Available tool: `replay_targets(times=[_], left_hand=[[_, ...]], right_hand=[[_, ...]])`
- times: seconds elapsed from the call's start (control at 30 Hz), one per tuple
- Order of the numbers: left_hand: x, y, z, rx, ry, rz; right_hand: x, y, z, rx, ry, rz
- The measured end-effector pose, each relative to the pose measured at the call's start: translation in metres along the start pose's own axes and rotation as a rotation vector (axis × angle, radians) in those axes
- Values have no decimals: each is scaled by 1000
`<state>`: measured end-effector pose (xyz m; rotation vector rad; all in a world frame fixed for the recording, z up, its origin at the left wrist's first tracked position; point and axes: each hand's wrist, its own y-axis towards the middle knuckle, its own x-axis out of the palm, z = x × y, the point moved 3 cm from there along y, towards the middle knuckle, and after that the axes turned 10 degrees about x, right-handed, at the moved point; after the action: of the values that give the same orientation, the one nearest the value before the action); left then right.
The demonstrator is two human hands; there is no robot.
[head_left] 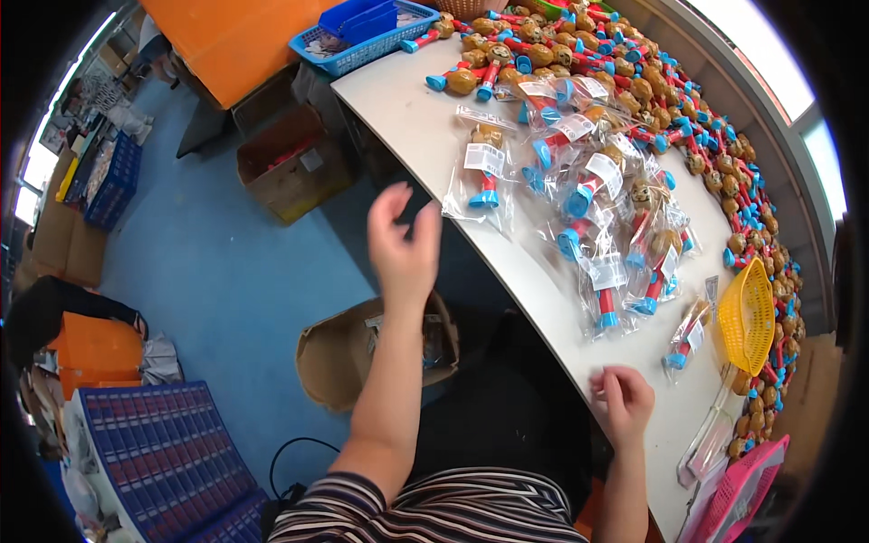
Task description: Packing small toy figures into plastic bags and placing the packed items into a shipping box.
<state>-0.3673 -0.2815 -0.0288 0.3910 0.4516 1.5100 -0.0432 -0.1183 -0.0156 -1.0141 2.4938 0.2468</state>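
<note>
My left hand point(405, 244) is raised past the table's left edge, over the floor side, with thumb and fingers apart and nothing between them. Low over the table's near part, my right hand point(625, 403) has its fingers curled in; whatever they may hold is hidden. A bagged toy point(485, 167) with a brown head, red body and blue base lies by the table edge, closest to my left hand. Similar toys in clear bags with white labels form a pile point(602, 199) at mid-table. One more bagged toy point(688, 337) lies apart, just beyond my right hand.
Unbagged toys point(634, 77) heap along the table's far and right sides. A yellow basket point(746, 317) and a pink basket point(742, 489) stand at right, a blue basket point(362, 41) at the far left corner. Cardboard boxes point(330, 362) point(294, 163) sit on the blue floor.
</note>
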Motion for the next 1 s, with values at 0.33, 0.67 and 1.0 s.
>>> replay_targets(times=[0.33,0.67,1.0], left_hand=[[95,99,61,-27,81,-234],[194,84,103,284,477,-955],[118,89,112,101,-321,-348]], right_hand=[[-21,1,-4,-70,-39,140],[-30,3,1,9,60,88],[-31,-3,-2,-62,-21,80]])
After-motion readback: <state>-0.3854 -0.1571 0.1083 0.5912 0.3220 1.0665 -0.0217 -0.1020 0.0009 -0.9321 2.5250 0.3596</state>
